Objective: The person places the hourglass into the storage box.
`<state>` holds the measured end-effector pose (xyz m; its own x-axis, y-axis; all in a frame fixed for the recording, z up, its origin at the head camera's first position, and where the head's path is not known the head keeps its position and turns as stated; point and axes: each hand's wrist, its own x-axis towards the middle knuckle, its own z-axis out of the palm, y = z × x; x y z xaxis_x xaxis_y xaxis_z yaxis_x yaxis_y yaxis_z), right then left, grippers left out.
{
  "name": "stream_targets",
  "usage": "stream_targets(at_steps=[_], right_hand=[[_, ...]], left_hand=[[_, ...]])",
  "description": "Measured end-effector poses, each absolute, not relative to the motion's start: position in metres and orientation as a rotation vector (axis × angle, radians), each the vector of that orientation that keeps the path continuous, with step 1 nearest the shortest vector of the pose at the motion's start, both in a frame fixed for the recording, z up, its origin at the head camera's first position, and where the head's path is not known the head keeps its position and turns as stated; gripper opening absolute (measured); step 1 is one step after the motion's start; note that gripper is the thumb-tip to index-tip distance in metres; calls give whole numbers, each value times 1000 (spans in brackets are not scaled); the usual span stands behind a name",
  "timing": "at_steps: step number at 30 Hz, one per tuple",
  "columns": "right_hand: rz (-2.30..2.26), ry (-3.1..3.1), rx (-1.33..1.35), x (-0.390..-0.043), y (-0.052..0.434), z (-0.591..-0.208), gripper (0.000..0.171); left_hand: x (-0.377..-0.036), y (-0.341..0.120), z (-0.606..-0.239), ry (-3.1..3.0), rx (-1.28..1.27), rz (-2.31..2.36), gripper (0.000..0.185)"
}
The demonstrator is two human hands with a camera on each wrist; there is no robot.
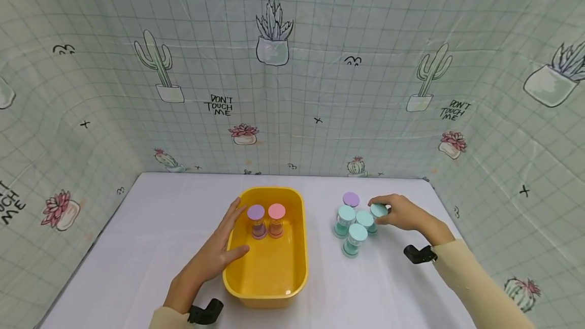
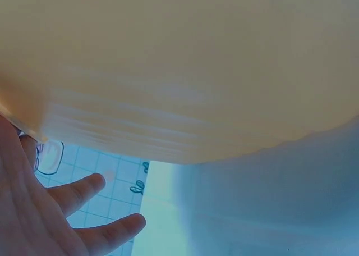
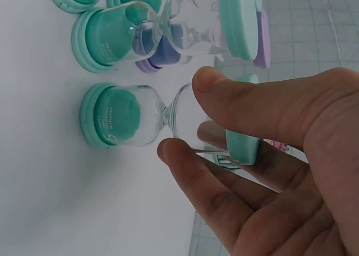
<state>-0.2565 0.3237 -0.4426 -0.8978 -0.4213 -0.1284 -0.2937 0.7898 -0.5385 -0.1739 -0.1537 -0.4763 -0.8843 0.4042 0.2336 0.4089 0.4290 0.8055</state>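
My right hand (image 1: 402, 213) pinches a teal-capped glass sand timer (image 1: 377, 213) standing near the white surface's (image 1: 160, 227) far right edge. My left hand (image 1: 215, 253), fingers flat, rests against the glossy yellow plastic tub's (image 1: 292, 273) left rim.

Bare hands, cream long sleeves, black camera mount strapped at each wrist
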Motion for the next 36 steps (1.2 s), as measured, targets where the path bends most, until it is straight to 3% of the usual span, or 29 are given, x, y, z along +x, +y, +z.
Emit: stream_targets(at_steps=[16,36], right_hand=[[-814,2709,-377,-257,328,-444,49],[-782,2731,-403,-257,325,-445,53]], left_hand=[[-178,-152,-474,-2664,-757,-1484,82],[-174,-153,-478,-2662,-744,-1506,83]])
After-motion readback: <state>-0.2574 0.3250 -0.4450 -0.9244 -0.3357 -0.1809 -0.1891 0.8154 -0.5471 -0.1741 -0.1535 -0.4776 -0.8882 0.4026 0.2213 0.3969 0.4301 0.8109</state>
